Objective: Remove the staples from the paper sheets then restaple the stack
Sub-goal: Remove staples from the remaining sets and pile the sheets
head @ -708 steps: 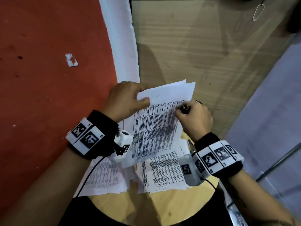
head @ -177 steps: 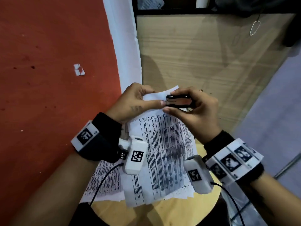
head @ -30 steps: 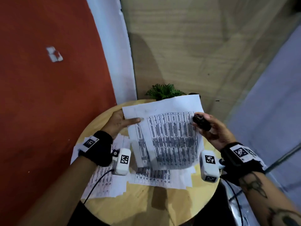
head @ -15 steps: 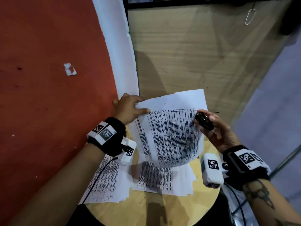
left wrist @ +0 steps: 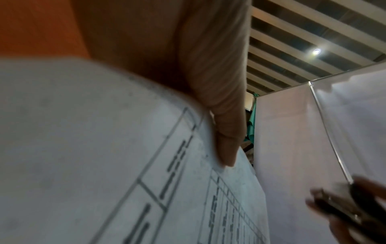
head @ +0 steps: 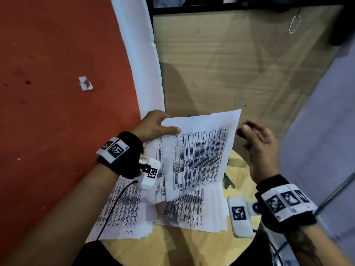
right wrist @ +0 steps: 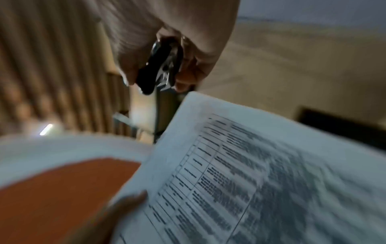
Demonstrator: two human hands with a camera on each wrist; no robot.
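Head view: a round wooden table [head: 192,244] is seen below, with loose printed sheets [head: 123,208] spread across its top. Above them a stack of printed paper sheets [head: 199,156] is held raised and tilted, pinched at its upper left corner by the left hand [head: 153,125], thumb laid across the front. Just beside the stack's upper right corner, apart from the paper, the right hand [head: 259,143] is blurred; from the right wrist its fingers are seen curled round a small black stapler [right wrist: 158,66]. A metal tool [head: 228,182] lies on the table near the stack's lower right corner.
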